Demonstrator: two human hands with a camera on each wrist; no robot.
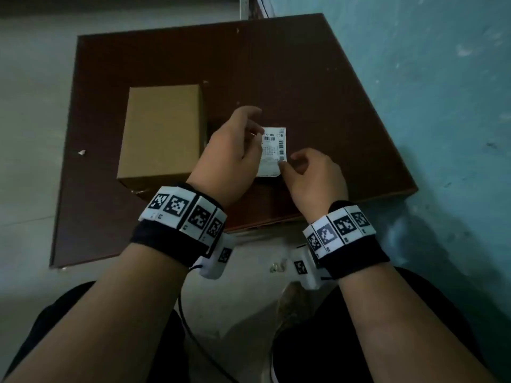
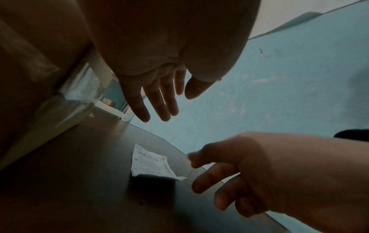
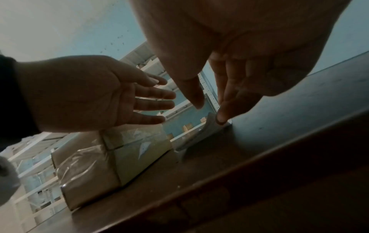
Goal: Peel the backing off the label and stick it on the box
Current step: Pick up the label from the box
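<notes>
A brown cardboard box (image 1: pixel 163 134), sealed with clear tape (image 3: pixel 83 160), lies on the left of the dark table (image 1: pixel 304 73). Just right of it the white printed label (image 1: pixel 272 150) lies on the table, its near right corner lifted a little (image 2: pixel 179 177). My left hand (image 1: pixel 250 128) hovers over the label's left edge with its fingers (image 2: pixel 159 102) straight and spread, holding nothing. My right hand (image 1: pixel 287 164) is at the label's near right corner. One of its fingertips (image 3: pixel 220 119) touches that corner, while the thumb (image 3: pixel 196 100) stays apart from it.
A teal wall (image 1: pixel 442 106) runs close along the table's right side. The table's near edge (image 1: pixel 276 222) is just in front of my wrists. A small white scrap (image 1: pixel 81 152) lies at the table's left edge. White shelving (image 3: pixel 179 88) stands beyond the table.
</notes>
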